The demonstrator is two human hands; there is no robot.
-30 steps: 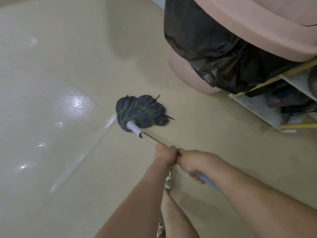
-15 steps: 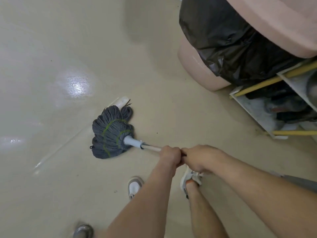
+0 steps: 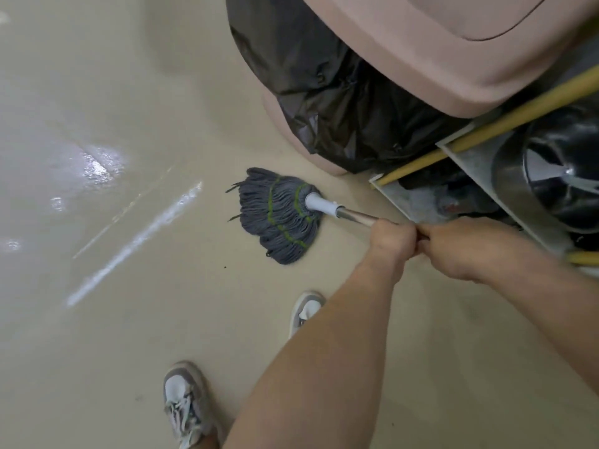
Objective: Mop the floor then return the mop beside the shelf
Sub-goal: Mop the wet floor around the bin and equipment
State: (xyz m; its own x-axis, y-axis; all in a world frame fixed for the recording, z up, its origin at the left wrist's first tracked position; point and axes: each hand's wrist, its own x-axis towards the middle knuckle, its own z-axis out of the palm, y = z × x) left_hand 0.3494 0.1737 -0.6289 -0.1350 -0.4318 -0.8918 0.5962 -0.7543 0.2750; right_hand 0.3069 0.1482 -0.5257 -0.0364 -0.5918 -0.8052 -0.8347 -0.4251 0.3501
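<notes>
Mopping stage, seemingly. Left hand (image 3: pixel 392 241) and right hand (image 3: pixel 460 251) touching, both clamped on handle (image 3: pixel 356 217); mop head (image 3: pixel 278 215) flat on floor (image 3: pixel 97 351) mid-frame, near bin (image 3: pixel 421 43) and shelf (image 3: pixel 479 179) at right. Next, likely: steady drag across unmopped floor.

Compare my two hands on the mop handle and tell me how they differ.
The left hand sits lower on the mop handle, nearer the grey mop head. The right hand sits just behind it, further up. The left forearm rises from the bottom of the view, while the right forearm comes in from the right edge. Shared: both hands curl round the handle, and they touch each other.
</notes>
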